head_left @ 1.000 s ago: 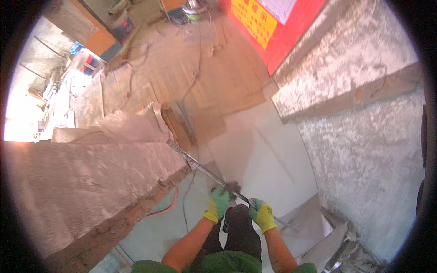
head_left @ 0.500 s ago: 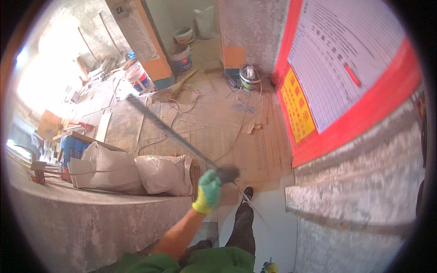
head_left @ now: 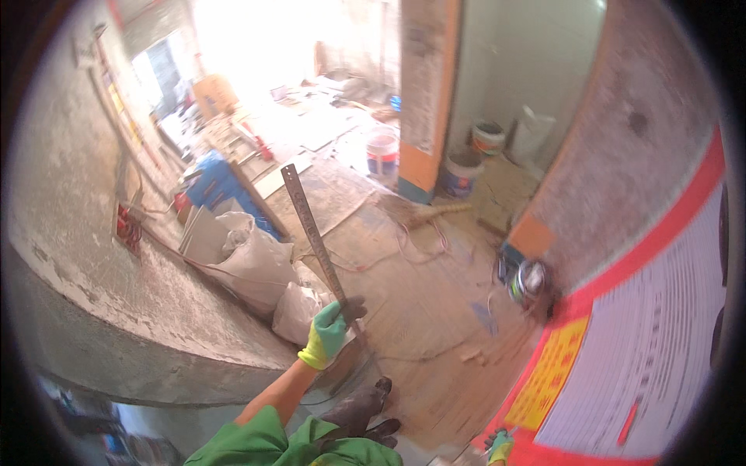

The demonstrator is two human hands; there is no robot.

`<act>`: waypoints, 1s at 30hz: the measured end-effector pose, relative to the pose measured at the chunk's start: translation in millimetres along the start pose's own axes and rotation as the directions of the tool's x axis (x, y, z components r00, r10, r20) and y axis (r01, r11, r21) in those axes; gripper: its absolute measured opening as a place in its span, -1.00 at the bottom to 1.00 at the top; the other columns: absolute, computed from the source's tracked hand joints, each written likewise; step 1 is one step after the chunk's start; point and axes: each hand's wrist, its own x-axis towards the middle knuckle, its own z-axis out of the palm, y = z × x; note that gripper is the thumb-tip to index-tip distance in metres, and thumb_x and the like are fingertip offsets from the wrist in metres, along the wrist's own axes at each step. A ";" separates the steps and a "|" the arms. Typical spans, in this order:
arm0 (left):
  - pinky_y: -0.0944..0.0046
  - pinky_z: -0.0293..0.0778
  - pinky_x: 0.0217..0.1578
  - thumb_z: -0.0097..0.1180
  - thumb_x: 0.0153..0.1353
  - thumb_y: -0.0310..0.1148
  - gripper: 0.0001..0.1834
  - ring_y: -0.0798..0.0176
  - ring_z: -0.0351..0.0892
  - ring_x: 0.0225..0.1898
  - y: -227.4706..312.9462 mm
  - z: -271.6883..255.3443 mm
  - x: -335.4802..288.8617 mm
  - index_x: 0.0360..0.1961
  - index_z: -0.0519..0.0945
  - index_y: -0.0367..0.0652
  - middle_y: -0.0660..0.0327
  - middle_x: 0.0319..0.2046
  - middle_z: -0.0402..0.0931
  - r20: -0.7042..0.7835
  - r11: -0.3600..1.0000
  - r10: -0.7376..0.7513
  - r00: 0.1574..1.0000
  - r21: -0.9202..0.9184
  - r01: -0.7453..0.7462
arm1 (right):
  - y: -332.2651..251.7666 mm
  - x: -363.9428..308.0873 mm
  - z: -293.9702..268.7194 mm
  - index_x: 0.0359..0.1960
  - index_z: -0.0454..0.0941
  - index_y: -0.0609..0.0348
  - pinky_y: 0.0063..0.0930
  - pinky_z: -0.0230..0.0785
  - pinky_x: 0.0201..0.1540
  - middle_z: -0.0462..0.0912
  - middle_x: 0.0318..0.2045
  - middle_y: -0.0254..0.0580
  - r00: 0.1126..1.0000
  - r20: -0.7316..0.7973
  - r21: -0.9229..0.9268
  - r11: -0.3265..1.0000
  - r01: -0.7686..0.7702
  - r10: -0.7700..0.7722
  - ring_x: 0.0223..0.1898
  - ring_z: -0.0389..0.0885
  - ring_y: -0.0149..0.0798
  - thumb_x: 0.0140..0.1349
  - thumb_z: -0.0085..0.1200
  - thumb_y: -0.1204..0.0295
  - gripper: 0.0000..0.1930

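One long bar: dark, narrow and flat, you have it aslant in front of you, its holed end pointing up and left, with the floor behind it.
Left grip: gloved in green and yellow, you have it closed around the bar, well below that holed end.
Dark clump: right beside your left grip, at the bar.
Right grip: at the lower edge, well apart from the bar and near the red-bordered poster; it shows so small that you cannot tell whether it holds anything.
White sacks: left of the bar, standing against the low wall on your left.
Blue case: just beyond the larger sack.
Broom: lying on the floor past the bar, its handle to the right.
Buckets: three stand farther off, on both sides of the orange-based pillar.
Dark shoes: yours, on the floor below the bar.
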 end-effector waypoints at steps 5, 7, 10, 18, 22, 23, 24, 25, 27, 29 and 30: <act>0.32 0.47 0.02 -0.30 0.22 -0.69 -0.60 0.25 0.56 -0.03 -13.2 -37.5 34.6 0.03 0.48 -0.37 0.09 -0.10 0.57 -0.266 0.999 0.044 0.963 0.024 -0.039 | -125.5 72.3 94.5 -0.19 0.44 0.11 -0.20 0.33 -0.69 0.54 -0.57 -0.15 0.982 0.190 -0.164 0.986 0.025 0.007 -0.62 0.56 -0.05 0.26 -0.17 0.26 -0.76; 0.33 0.46 0.02 -0.29 0.21 -0.69 -0.61 0.26 0.57 -0.04 -28.5 -45.2 58.6 0.02 0.48 -0.38 0.10 -0.12 0.59 -0.337 0.999 0.047 0.941 0.033 -0.038 | -158.1 89.8 141.9 -0.19 0.44 0.11 -0.19 0.34 -0.68 0.55 -0.56 -0.14 0.961 0.266 -0.242 0.970 -0.005 0.072 -0.60 0.57 -0.04 0.25 -0.17 0.26 -0.76; 0.37 0.51 -0.17 -0.23 0.18 -0.68 -0.61 0.33 0.59 -0.23 -33.3 -48.3 95.9 0.01 0.51 -0.35 0.17 -0.28 0.60 -0.376 0.972 -0.014 0.927 0.210 0.100 | -191.7 94.7 204.1 -0.18 0.44 0.12 -0.17 0.36 -0.66 0.55 -0.55 -0.13 0.925 0.333 -0.363 0.931 -0.051 0.181 -0.58 0.58 -0.02 0.25 -0.17 0.27 -0.75; 0.42 0.42 -0.48 -0.26 0.16 -0.63 -0.59 0.43 0.43 -0.52 -29.2 -84.5 207.5 -0.04 0.56 -0.26 0.33 -0.51 0.46 -0.495 0.982 -0.186 0.849 -0.060 0.180 | -253.4 141.1 305.7 -0.16 0.45 0.13 -0.12 0.40 -0.61 0.58 -0.52 -0.10 0.876 0.380 -0.474 0.876 -0.090 0.296 -0.53 0.60 0.04 0.25 -0.18 0.29 -0.75; 0.39 0.34 -0.64 -0.17 0.21 -0.53 -0.70 0.41 0.37 -0.65 -96.9 -125.5 236.1 -0.11 0.57 -0.22 0.29 -0.61 0.43 -0.636 0.889 -0.374 0.675 -0.041 0.455 | -258.5 233.1 338.2 -0.16 0.45 0.14 -0.09 0.42 -0.59 0.59 -0.51 -0.09 0.862 0.395 -0.457 0.882 -0.116 0.318 -0.51 0.61 0.07 0.24 -0.18 0.29 -0.74; 0.38 0.33 -0.66 -0.14 0.22 -0.50 -0.73 0.40 0.37 -0.67 -115.6 -134.9 241.6 -0.13 0.57 -0.23 0.29 -0.63 0.42 -0.679 0.832 -0.425 0.598 -0.033 0.553 | -264.8 257.3 351.4 -0.15 0.45 0.15 -0.08 0.43 -0.58 0.59 -0.51 -0.08 0.849 0.415 -0.432 0.892 -0.131 0.326 -0.50 0.62 0.07 0.24 -0.18 0.30 -0.74; 0.34 0.33 -0.69 -0.01 0.23 -0.37 -0.80 0.36 0.35 -0.72 -132.1 -142.0 245.3 -0.20 0.58 -0.19 0.26 -0.65 0.43 -0.684 0.790 -0.517 0.514 -0.150 0.595 | -276.6 278.6 369.7 -0.15 0.45 0.15 -0.08 0.43 -0.57 0.59 -0.51 -0.08 0.841 0.433 -0.433 0.893 -0.122 0.325 -0.50 0.62 0.08 0.24 -0.18 0.30 -0.74; 0.32 0.34 -0.69 0.02 0.19 -0.35 -0.82 0.36 0.37 -0.71 -145.5 -146.8 247.8 -0.25 0.59 -0.18 0.25 -0.65 0.44 -0.713 0.698 -0.575 0.400 -0.173 0.695 | -293.8 294.3 398.2 -0.22 0.49 0.17 -0.11 0.43 -0.60 0.61 -0.53 -0.05 0.873 0.413 -0.545 0.839 0.009 0.259 -0.57 0.60 0.02 0.20 -0.13 0.31 -0.75; 0.28 0.35 -0.68 0.08 0.12 -0.31 -0.83 0.34 0.41 -0.69 -160.0 -152.3 248.1 -0.35 0.60 -0.17 0.22 -0.65 0.45 -0.740 0.508 -0.646 0.187 -0.234 0.829 | -354.4 303.8 451.5 -0.29 0.53 0.22 -0.14 0.43 -0.61 0.62 -0.54 0.00 0.883 0.391 -0.668 0.741 0.077 0.260 -0.62 0.58 -0.04 0.15 -0.09 0.34 -0.76; 0.14 0.42 -0.58 0.14 -0.04 -0.24 -0.74 0.17 0.55 -0.61 -162.7 -150.9 245.0 -0.42 0.65 -0.23 0.05 -0.63 0.53 -0.849 0.282 -0.521 0.087 -0.075 0.956 | -437.2 292.3 525.6 -0.30 0.54 0.28 -0.13 0.46 -0.58 0.63 -0.52 0.06 0.856 0.397 -0.684 0.729 0.036 0.331 -0.59 0.61 -0.02 0.13 -0.11 0.38 -0.75; 0.11 0.44 -0.52 0.11 -0.06 -0.25 -0.71 0.09 0.57 -0.57 -163.5 -150.5 245.8 -0.41 0.64 -0.26 0.00 -0.61 0.55 -0.861 0.348 -0.499 0.100 -0.093 0.933 | -479.9 279.1 564.4 -0.31 0.55 0.32 -0.13 0.47 -0.56 0.64 -0.50 0.08 0.816 0.470 -0.669 0.739 0.079 0.338 -0.58 0.62 0.00 0.12 -0.12 0.41 -0.75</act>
